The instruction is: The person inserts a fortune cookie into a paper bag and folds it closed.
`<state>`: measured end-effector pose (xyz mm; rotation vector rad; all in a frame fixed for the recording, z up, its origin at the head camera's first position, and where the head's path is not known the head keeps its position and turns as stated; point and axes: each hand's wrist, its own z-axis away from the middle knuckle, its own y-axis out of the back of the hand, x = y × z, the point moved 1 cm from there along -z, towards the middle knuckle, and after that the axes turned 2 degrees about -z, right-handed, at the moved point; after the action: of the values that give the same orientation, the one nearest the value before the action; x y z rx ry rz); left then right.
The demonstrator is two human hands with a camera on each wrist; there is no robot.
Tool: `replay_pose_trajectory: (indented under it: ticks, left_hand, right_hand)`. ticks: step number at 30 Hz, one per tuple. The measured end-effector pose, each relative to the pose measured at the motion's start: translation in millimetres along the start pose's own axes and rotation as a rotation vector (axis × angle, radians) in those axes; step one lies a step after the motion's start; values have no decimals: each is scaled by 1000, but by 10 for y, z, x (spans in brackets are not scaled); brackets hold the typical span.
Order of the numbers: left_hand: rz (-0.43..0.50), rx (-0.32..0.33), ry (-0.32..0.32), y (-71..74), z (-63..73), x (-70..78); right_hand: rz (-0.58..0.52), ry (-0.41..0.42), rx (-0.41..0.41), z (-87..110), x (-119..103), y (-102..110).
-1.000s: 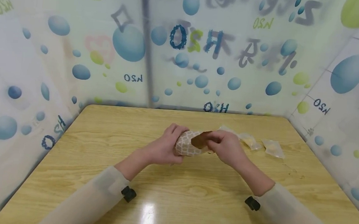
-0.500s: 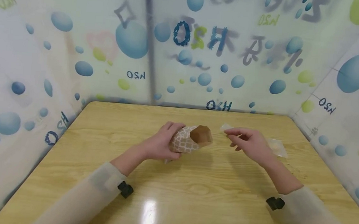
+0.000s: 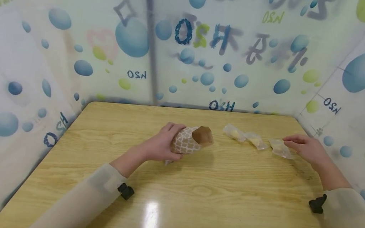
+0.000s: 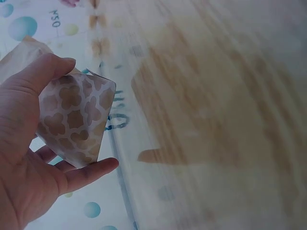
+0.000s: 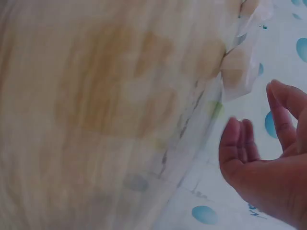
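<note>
In the head view my left hand (image 3: 159, 146) grips a brown paper bag (image 3: 185, 141) with a white lattice pattern, tilted so its open mouth faces right. The left wrist view has thumb and fingers on either side of the bag's folded bottom end (image 4: 74, 115). My right hand (image 3: 309, 151) reaches toward the rightmost clear packet (image 3: 280, 149), its fingertips close to the packet's right edge. Seen from the right wrist, the fingers (image 5: 232, 143) are bent loosely with nothing between them, and the clear packet (image 5: 237, 72) lies just beyond.
Two more clear packets with pale yellowish contents, a left one (image 3: 234, 133) and a middle one (image 3: 256, 140), lie in a row on the wooden table (image 3: 194, 208). Behind the table's far edge hangs a bubble-printed curtain (image 3: 179, 67), with more of it at both sides.
My right hand has left the mouth of the bag and swung right, past the packets to the rightmost one. The left hand still holds the bag, shifted slightly left.
</note>
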<state>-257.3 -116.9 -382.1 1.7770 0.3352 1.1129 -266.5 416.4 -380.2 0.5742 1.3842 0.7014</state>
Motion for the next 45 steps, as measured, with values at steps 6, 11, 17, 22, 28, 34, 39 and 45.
replay_pose_trajectory:
  ticks: [6,11,17,22,28,34,39,45]
  left_hand:
    - [1,-8,2,-22,6,-15]
    - [2,-11,10,-33,5,-26]
    - [6,-13,9,-24,-4,-6]
    - [19,-21,7,-13,-9,2]
    - [20,-5,28,18,-5,2]
    - [26,6,40,26,4,-21]
    - [15,12,33,21,18,-35]
    - [12,6,39,7,29,-50]
  right_hand:
    - [-5,-27,-113,-42,39,-49]
    - [76,19,-183,-36,-29,-111]
    - [151,45,-169,-36,-71,-153]
    - [152,32,-87,-27,-23,-131]
    - [-27,109,8,7,-155,-112]
    - [-175,239,0,129,-593,-233]
    - [-257,288,-98,202,-970,-448]
    - [-336,305,-198,248,-1309,-677]
